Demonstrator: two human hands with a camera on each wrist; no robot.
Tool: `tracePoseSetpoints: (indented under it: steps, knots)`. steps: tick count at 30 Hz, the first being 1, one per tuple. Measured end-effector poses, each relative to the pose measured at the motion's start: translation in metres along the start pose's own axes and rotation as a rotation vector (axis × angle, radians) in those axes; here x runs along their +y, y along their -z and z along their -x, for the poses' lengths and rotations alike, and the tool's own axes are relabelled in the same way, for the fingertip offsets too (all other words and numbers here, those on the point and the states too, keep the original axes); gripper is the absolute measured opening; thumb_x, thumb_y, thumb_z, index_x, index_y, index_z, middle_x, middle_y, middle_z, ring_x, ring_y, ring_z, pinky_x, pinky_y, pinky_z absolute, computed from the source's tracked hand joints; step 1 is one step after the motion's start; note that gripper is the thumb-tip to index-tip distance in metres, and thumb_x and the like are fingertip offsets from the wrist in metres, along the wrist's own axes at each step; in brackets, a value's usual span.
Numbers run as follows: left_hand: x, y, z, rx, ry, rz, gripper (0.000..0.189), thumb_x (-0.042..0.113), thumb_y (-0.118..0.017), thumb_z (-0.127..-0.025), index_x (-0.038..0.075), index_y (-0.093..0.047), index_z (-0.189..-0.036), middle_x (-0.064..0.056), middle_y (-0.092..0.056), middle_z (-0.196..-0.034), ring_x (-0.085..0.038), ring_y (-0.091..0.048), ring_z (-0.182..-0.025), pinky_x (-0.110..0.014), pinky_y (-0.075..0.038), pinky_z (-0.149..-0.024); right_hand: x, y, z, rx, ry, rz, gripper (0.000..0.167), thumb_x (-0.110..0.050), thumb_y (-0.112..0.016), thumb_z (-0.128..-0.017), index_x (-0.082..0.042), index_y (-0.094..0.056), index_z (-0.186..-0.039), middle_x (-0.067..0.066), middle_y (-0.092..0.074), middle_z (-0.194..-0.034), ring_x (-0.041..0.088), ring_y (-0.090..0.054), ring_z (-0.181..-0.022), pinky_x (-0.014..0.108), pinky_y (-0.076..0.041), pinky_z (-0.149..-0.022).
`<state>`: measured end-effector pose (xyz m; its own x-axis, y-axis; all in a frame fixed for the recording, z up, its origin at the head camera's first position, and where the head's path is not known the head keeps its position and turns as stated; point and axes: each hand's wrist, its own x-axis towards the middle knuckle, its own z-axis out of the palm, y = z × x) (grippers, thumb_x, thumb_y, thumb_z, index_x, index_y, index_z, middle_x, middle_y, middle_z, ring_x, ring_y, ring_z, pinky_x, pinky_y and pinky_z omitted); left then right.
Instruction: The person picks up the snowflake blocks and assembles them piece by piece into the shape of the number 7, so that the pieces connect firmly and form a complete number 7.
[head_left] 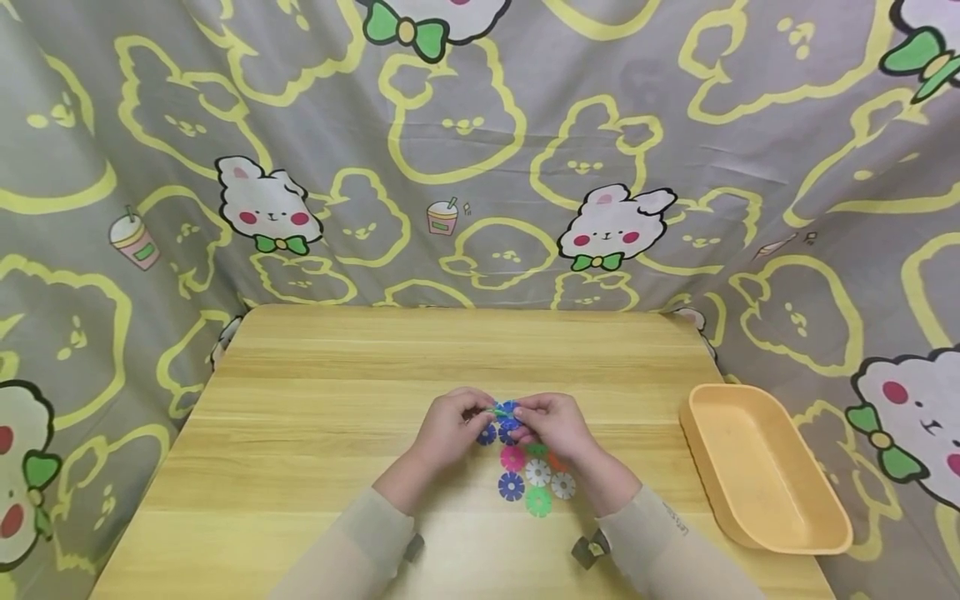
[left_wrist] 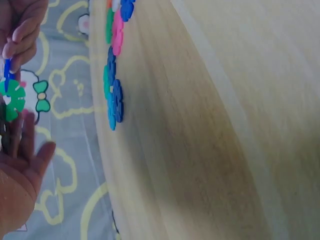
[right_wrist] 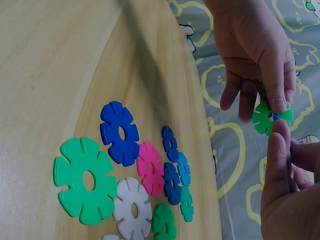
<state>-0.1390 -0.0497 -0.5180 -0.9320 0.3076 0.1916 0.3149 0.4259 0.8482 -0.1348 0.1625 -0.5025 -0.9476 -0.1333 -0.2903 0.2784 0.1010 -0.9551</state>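
Above the table, my left hand (head_left: 450,427) pinches a green notched flower disc (right_wrist: 262,125) by its edge. My right hand (head_left: 557,427) meets it from the other side, thumb and fingertips gripping a blue notched disc (left_wrist: 7,72). That blue disc stands edge-on against the green one, crossing it near the middle; fingers hide most of it in the right wrist view. Below the hands lie flat discs of the same kind: a pink one (right_wrist: 150,177), a white one (right_wrist: 125,220), a light green one (head_left: 538,502) and several blue ones, among them a dark blue disc (head_left: 512,486).
A yellow-orange plastic bin (head_left: 772,475) stands at the table's right side. The wooden table (head_left: 300,433) ends at a grey patterned curtain (head_left: 480,275) at the back and sides. An orange disc (head_left: 557,462) is partly covered by the right hand.
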Motion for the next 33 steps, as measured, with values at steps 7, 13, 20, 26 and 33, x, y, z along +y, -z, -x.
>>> tracePoseSetpoints:
  steps: [7, 13, 20, 26, 33]
  knots:
    - [0.005, -0.002, -0.003, -0.007, -0.052, -0.114, 0.007, 0.011, -0.079, -0.096, 0.008, -0.08, -0.103, -0.001, -0.073, -0.115, -0.017, -0.069, -0.1, -0.026, -0.059, -0.082, 0.001, 0.001, -0.001, -0.028, 0.021, 0.002, 0.026, -0.001, -0.064, -0.104, 0.017, -0.066, -0.122, 0.018, -0.076, -0.086, 0.017, -0.074, -0.068, 0.031, -0.064, -0.066]
    - [0.005, 0.001, -0.002, 0.008, -0.017, -0.123, 0.003, 0.011, -0.078, -0.097, 0.012, -0.079, -0.1, 0.004, -0.074, -0.102, -0.012, -0.067, -0.091, -0.028, -0.059, -0.08, 0.014, 0.017, -0.011, 0.046, 0.083, 0.292, 0.025, -0.008, -0.067, -0.103, 0.01, -0.071, -0.121, 0.015, -0.076, -0.096, 0.025, -0.074, -0.082, 0.038, -0.064, -0.077]
    - [0.003, 0.006, 0.0, 0.007, 0.046, -0.135, 0.004, 0.013, -0.075, -0.099, 0.012, -0.078, -0.102, 0.005, -0.072, -0.101, -0.011, -0.066, -0.09, -0.03, -0.058, -0.081, 0.034, 0.032, -0.009, -0.028, 0.113, 0.897, 0.046, -0.019, -0.087, -0.086, 0.004, -0.072, -0.124, 0.018, -0.073, -0.117, 0.037, -0.068, -0.111, 0.055, -0.054, -0.102]
    - [0.003, 0.008, 0.0, 0.0, 0.052, -0.14, 0.006, 0.016, -0.074, -0.101, 0.012, -0.078, -0.102, 0.005, -0.071, -0.1, -0.011, -0.065, -0.089, -0.031, -0.058, -0.081, 0.044, 0.029, -0.009, -0.04, 0.19, 1.055, 0.042, -0.016, -0.092, -0.079, 0.002, -0.077, -0.114, 0.01, -0.067, -0.103, 0.03, -0.066, -0.098, 0.051, -0.056, -0.098]
    - [0.003, 0.008, 0.001, 0.0, 0.044, -0.142, 0.005, 0.015, -0.074, -0.101, 0.011, -0.077, -0.101, 0.005, -0.071, -0.1, -0.012, -0.065, -0.09, -0.032, -0.058, -0.082, 0.043, 0.031, -0.012, -0.034, 0.105, 0.963, 0.031, -0.012, -0.09, -0.081, -0.005, -0.071, -0.104, 0.004, -0.064, -0.094, 0.023, -0.062, -0.087, 0.047, -0.058, -0.088]
